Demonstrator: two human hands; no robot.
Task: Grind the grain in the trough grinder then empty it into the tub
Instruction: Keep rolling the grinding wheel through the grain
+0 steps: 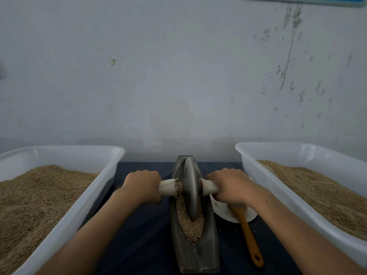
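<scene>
Head view: a long, dark grey boat-shaped metal trough grinder (195, 253) lies lengthwise on a dark blue table covering (139, 231), its pointed far end toward the wall and its blunt near end close to the viewer. Pale brown grain (189, 225) fills the narrow groove, heaped mostly in the near half. A grey metal grinding disc (191, 190) stands upright on its edge in the groove, near the middle of the trough, with a pale wooden axle handle (167, 187) running through it to left and right. The left hand (142, 185) curls tight around the left end of the handle, and the right hand (230, 185) wraps the right end the same way, knuckles up.

Just right of the trough, partly under the right wrist, sits a white round dish (224, 212) with an orange-handled brush or spatula (250, 239) lying across it, handle pointing near. A white rectangular plastic tub (65, 221) stands at the left, holding a deep mound of brown grain; a second white plastic tub (297, 197) stands at the right, also holding grain. Behind them rises a scuffed pale grey wall (178, 76).
</scene>
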